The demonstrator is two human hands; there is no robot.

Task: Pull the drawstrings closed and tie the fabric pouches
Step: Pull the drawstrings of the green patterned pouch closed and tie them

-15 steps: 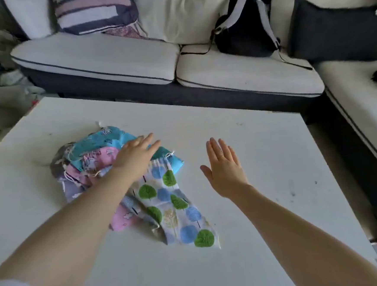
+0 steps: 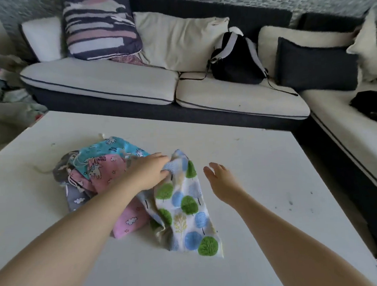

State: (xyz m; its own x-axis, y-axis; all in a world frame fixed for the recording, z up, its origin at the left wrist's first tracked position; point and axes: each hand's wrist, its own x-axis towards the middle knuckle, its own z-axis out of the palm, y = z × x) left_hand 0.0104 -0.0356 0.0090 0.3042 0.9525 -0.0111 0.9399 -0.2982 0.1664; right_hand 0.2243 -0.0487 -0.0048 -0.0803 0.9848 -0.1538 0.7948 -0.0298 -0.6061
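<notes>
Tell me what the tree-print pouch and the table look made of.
Tree-print pouch: thin woven cloth, probably cotton, matte; it creases and bunches softly where the left hand pinches it. Table: hard, smooth white top, likely painted or laminated board; slightly scuffed.

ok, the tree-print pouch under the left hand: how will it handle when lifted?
Likely floppy: the tree-print pouch lies wrinkled and bunches where the left hand pinches its top. Probably light and empty, since it lies flat on the table. It should drape, not roll.
</notes>
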